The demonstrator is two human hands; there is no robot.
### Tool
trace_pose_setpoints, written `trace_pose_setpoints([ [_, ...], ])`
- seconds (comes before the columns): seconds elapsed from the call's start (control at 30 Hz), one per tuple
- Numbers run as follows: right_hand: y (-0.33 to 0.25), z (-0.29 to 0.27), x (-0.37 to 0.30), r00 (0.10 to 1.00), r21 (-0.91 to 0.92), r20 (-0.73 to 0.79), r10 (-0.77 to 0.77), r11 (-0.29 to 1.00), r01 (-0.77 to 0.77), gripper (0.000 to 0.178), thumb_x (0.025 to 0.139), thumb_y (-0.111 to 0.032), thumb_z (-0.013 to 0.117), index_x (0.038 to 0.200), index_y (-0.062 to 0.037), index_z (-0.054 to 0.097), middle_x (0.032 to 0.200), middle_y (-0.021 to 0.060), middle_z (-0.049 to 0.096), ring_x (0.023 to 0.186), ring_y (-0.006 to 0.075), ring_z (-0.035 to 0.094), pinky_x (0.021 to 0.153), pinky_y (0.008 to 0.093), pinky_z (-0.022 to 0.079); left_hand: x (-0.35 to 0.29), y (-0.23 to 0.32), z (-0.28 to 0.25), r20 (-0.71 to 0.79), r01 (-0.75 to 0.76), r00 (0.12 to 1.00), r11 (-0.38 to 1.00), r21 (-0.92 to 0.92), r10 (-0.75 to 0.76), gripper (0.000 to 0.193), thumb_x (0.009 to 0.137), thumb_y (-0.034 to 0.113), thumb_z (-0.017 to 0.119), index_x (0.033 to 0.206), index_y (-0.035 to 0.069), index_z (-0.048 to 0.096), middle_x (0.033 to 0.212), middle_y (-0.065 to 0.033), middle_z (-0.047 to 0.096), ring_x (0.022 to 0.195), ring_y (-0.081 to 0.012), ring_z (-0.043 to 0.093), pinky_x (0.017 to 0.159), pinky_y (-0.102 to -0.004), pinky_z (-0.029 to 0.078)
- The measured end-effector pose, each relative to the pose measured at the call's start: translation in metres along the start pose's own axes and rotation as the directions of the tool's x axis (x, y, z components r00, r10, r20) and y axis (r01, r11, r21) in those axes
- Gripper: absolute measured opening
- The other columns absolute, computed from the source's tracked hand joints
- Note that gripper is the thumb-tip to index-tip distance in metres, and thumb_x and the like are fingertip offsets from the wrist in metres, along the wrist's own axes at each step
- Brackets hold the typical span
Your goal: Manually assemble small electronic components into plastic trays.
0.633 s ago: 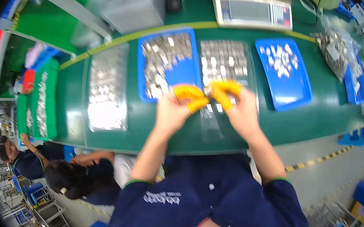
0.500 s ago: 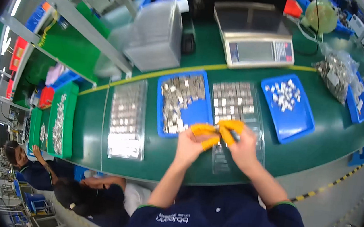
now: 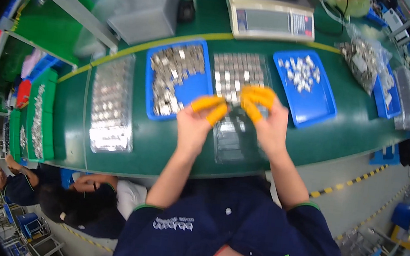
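Yellow finger covers sit on the fingertips of both my hands. My left hand point(image 3: 196, 124) is closed in a pinch over the blue tray's near right corner, a tiny dark thing at its fingertips too blurred to name. My right hand point(image 3: 269, 122) is also closed, its fingertips bunched above a clear plastic tray point(image 3: 228, 143); whatever they hold is hidden. Rows of small silvery metal parts point(image 3: 240, 66) fill that tray's far part. Left of it, a blue tray point(image 3: 189, 92) carries many loose metal parts point(image 3: 177, 66). Small white pieces point(image 3: 301, 72) lie in another blue tray point(image 3: 316, 108) on the right.
A second filled clear tray point(image 3: 113, 102) lies at left, beyond it green bins point(image 3: 46, 125). A scale point(image 3: 270, 21) and a grey plastic box point(image 3: 145, 12) stand at the back. A bag of metal parts point(image 3: 361, 62) sits far right. Two people point(image 3: 77, 204) are at lower left.
My hands, earlier meeting at the fingertips, are now slightly apart, the right one over the rows of parts. The whole view has shifted, so the table appears higher and further left.
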State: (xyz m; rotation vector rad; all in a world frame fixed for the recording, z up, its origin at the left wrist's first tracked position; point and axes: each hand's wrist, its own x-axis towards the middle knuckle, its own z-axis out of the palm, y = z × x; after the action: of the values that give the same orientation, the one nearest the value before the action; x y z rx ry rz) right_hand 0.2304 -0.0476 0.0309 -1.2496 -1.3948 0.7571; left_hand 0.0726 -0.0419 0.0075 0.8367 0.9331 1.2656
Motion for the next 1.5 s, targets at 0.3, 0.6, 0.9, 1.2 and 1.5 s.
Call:
trace_pose_setpoints([
  [0.3,-0.005,-0.01,-0.004,1.0,-0.015,0.018,0.004,1.0,-0.004,0.016,0.072,-0.002,0.066,0.088,-0.0013,0.067,0.093,0.0088,0.063,0.091,0.0194,0.057,0.082,0.029,0.044,-0.005,-0.002,0.004,0.091,0.032,0.996,0.997,-0.069,-0.026,0.025,0.075,-0.005,0.065,0.099,-0.009,0.059,0.094,-0.0157,0.063,0.085,-0.0228,0.064,0.08,-0.0303,0.051],
  [0.6,-0.006,-0.013,-0.012,0.998,-0.023,-0.061,-0.024,0.999,0.022,0.016,0.072,-0.001,0.066,0.088,-0.0004,0.067,0.09,0.0078,0.063,0.086,0.0189,0.058,0.078,0.0279,0.045,-0.009,-0.003,0.008,0.068,0.072,0.995,0.997,-0.037,-0.069,0.025,0.074,-0.005,0.066,0.098,-0.009,0.06,0.092,-0.0161,0.064,0.083,-0.0228,0.064,0.079,-0.0297,0.051],
  [0.9,0.004,-0.023,-0.017,0.998,-0.074,0.058,0.003,0.997,0.001,0.015,0.071,-0.002,0.067,0.086,-0.0014,0.068,0.089,0.0078,0.064,0.086,0.0189,0.058,0.078,0.0277,0.045,-0.011,-0.004,0.006,0.135,0.01,0.99,0.994,0.111,-0.025,0.021,0.074,-0.005,0.066,0.094,-0.007,0.063,0.092,-0.0136,0.064,0.085,-0.0184,0.063,0.08,-0.0281,0.051],
  [1.2,0.01,-0.036,-0.022,0.881,0.315,0.328,0.341,0.84,-0.442,0.012,0.074,0.0,0.066,0.086,0.0015,0.066,0.09,0.0071,0.063,0.086,0.0159,0.058,0.08,0.0274,0.046,-0.003,0.008,0.003,0.332,0.199,0.912,0.968,0.153,-0.241,0.019,0.075,-0.004,0.064,0.094,-0.007,0.063,0.087,-0.0133,0.065,0.08,-0.0177,0.064,0.074,-0.0267,0.052],
  [1.5,0.019,-0.023,-0.03,0.949,0.231,0.125,0.29,0.921,-0.313,0.013,0.071,0.001,0.068,0.084,0.0005,0.067,0.087,0.0068,0.063,0.082,0.0165,0.059,0.076,0.0276,0.046,-0.001,-0.005,0.012,0.293,0.278,0.909,0.955,0.105,-0.297,0.024,0.077,-0.001,0.064,0.099,-0.007,0.06,0.09,-0.0152,0.064,0.077,-0.0193,0.065,0.073,-0.0268,0.052],
])
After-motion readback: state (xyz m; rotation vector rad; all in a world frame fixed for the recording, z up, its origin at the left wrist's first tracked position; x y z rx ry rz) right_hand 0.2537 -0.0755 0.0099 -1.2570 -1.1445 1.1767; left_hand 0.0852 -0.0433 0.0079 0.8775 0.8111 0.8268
